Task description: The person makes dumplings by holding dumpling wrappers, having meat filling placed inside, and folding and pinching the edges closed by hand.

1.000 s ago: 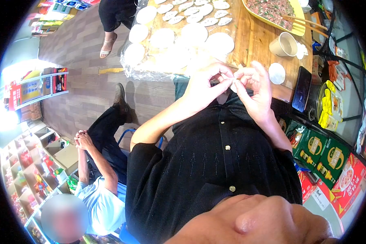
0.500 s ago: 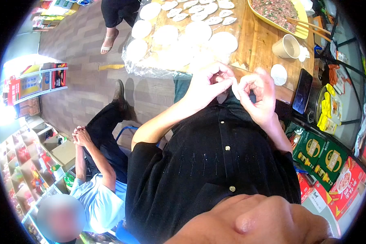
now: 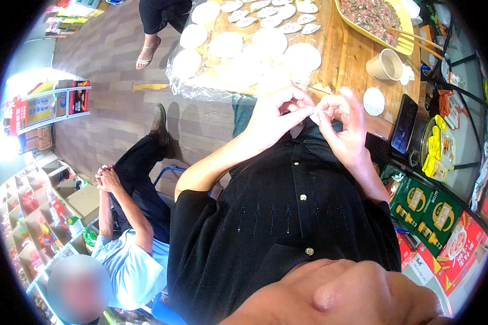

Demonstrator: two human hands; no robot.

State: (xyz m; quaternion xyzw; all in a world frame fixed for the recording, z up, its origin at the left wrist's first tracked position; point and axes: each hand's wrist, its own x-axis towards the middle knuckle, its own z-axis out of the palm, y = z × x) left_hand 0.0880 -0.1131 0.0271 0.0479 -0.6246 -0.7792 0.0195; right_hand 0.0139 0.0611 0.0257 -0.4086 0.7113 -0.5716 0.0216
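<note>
A small white dumpling (image 3: 314, 115), mostly hidden by fingers, is held in front of my chest near the table's edge. My left hand (image 3: 282, 116) pinches one side of it between thumb and index finger. On the other side, my right hand (image 3: 342, 125) has its thumb and fingertips closed on the dough. Round dough wrappers (image 3: 270, 41) lie on the wooden table (image 3: 336, 65) beyond my hands, several of them washed out by glare. A single wrapper (image 3: 373, 101) rests right of my right hand. Folded dumplings (image 3: 271, 21) sit in rows farther back.
A yellow tray (image 3: 408, 40) holds minced filling (image 3: 368, 19), with chopsticks (image 3: 417, 40) across its rim. Near it are a paper cup (image 3: 385, 65) and a phone (image 3: 404, 123). At left a seated person (image 3: 130, 260) clasps their hands; another person's leg (image 3: 149, 49) shows beyond.
Both hands stay in nearly the same place. The fingers have drawn closer together over the dumpling, and less of its white dough shows. The view has shifted slightly.
</note>
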